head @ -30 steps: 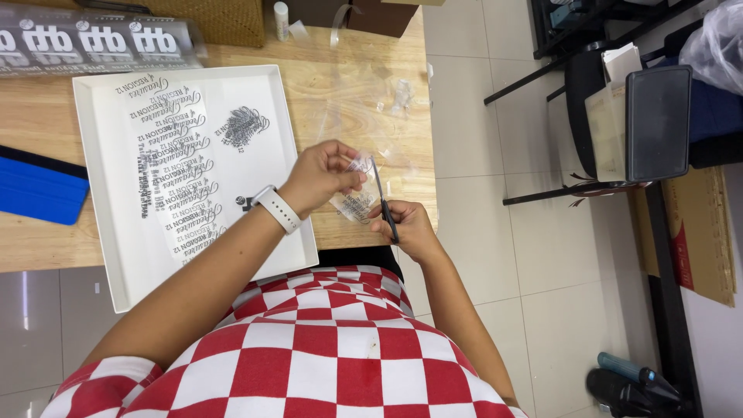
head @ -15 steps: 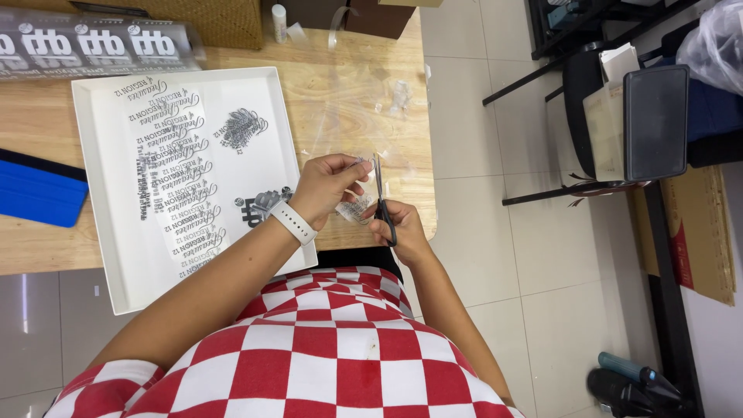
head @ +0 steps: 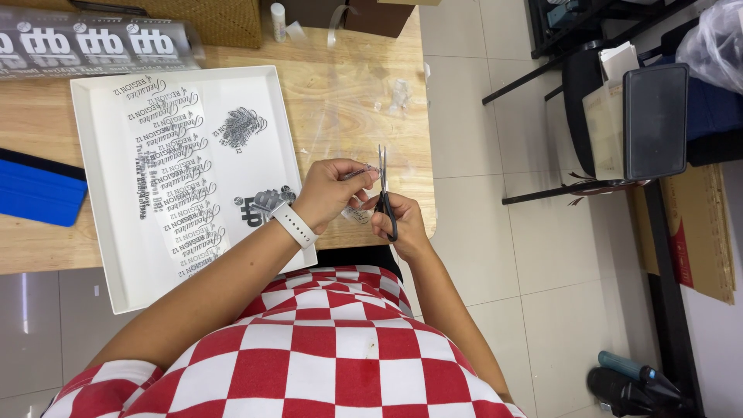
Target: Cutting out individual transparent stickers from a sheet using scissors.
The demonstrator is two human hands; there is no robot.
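Note:
My right hand [head: 398, 220] grips black-handled scissors [head: 384, 193] with the blades pointing away from me, over the wooden table's near right corner. My left hand [head: 331, 192], with a white watch band on the wrist, pinches a small piece of clear printed film [head: 357, 214] right beside the blades. Just left of my hands stands a white tray [head: 93, 232] holding a long strip of clear film with black printed designs [head: 174, 174] and a couple of small cut-out designs [head: 241, 126].
A blue squeegee [head: 35, 190] lies on the wooden table [head: 348, 93] left of the tray. A roll of printed film [head: 93, 42] lies along the back, with clear scraps [head: 398, 94] nearby. Black chairs and a cardboard box stand on the tiled floor to the right.
Both hands have stayed close together over the table corner, shifting slightly; the scissors' blades now stand more upright beside the film piece.

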